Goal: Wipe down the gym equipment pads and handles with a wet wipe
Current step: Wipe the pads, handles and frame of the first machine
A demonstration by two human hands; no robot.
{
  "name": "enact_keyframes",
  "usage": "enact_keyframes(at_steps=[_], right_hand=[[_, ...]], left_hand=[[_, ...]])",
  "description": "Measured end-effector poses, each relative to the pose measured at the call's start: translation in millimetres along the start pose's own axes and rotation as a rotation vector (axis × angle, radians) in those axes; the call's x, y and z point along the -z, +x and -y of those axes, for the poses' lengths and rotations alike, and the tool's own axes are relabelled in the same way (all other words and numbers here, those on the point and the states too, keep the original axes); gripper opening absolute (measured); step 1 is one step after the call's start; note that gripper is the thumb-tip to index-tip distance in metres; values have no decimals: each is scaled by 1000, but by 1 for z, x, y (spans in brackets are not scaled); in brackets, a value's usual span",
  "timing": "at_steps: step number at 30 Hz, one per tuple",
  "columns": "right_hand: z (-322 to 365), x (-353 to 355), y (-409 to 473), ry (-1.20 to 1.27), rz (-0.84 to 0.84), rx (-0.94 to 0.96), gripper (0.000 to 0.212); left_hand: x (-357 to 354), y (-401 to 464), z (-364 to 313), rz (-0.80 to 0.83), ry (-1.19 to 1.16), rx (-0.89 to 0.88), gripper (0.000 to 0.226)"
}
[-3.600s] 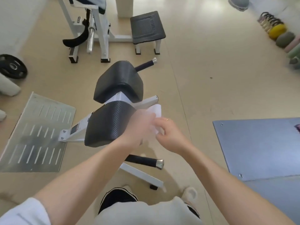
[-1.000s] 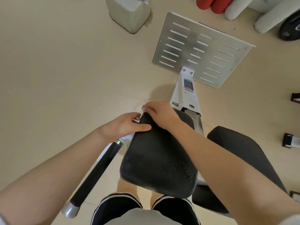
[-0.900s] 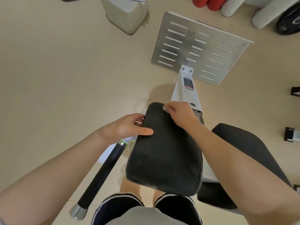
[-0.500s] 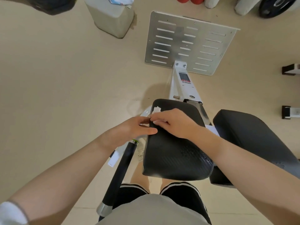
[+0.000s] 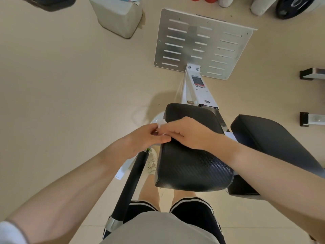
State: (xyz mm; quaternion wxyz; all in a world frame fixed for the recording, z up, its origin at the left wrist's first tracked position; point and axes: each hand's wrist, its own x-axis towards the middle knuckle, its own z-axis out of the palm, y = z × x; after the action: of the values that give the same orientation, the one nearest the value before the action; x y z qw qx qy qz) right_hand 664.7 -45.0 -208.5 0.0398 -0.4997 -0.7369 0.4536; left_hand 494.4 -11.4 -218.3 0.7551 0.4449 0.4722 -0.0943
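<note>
Since half a second ago, the right hand (image 5: 189,133) has slid toward the left edge of the black textured rectangular pad (image 5: 191,155), meeting the left hand (image 5: 146,138). The crumpled white wet wipe (image 5: 162,124), earlier flat under the right palm, now pokes out between both hands' fingertips.
</note>
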Motion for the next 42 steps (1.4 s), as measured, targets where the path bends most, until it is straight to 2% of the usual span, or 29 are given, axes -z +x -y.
enact_keyframes(at_steps=[2, 6, 8, 10, 14, 18, 20, 22, 24, 26, 29, 32, 35, 36, 39, 40, 42], right_hand=[[-14, 3, 7, -23, -34, -24, 25], [-65, 16, 36, -36, -106, -429, 26], [-76, 17, 40, -44, -126, -525, 25], [-68, 17, 32, -18, -141, -472, 25], [-28, 10, -11, -9, -69, -146, 28], [-29, 13, -23, -4, -42, -40, 30], [-53, 18, -5, -57, -65, -141, 30], [-87, 23, 15, -38, -96, -355, 27], [-113, 24, 29, -24, -119, -505, 25], [-119, 21, 30, -3, -149, -514, 24], [-91, 18, 8, 62, -174, -322, 25], [-61, 14, -24, 64, -95, -50, 26], [-74, 17, -28, 62, -42, 57, 28], [-86, 18, -23, 29, -47, 21, 28], [-125, 30, -9, 51, -94, -354, 28], [-134, 30, -6, 59, -106, -429, 29], [-133, 29, -8, 22, -123, -432, 29]], left_hand=[[-1, -1, 0, 7, -17, -11, 21], [-3, 4, 3, -4, -9, -24, 24], [-2, 7, 4, -21, -7, -35, 27], [-3, 8, 6, -19, -25, -36, 27], [-3, 7, 4, -22, -52, -39, 31], [-3, 5, -2, -36, -38, -3, 35], [-4, 6, -5, -54, -34, 11, 54], [-7, 7, -7, -119, 0, -19, 65], [-10, 9, -10, -170, 107, -108, 69], [-14, 11, -17, -214, 251, -161, 68], [-19, 15, -28, -281, 432, -174, 65], [-25, 12, -40, -299, 476, -105, 71], [-32, 7, -49, -296, 503, -83, 69], [-36, 6, -50, -293, 496, -82, 62], [-46, 10, -51, -299, 445, -78, 36], [-49, 13, -49, -305, 448, -65, 39], [-54, 17, -47, -295, 513, -38, 67]])
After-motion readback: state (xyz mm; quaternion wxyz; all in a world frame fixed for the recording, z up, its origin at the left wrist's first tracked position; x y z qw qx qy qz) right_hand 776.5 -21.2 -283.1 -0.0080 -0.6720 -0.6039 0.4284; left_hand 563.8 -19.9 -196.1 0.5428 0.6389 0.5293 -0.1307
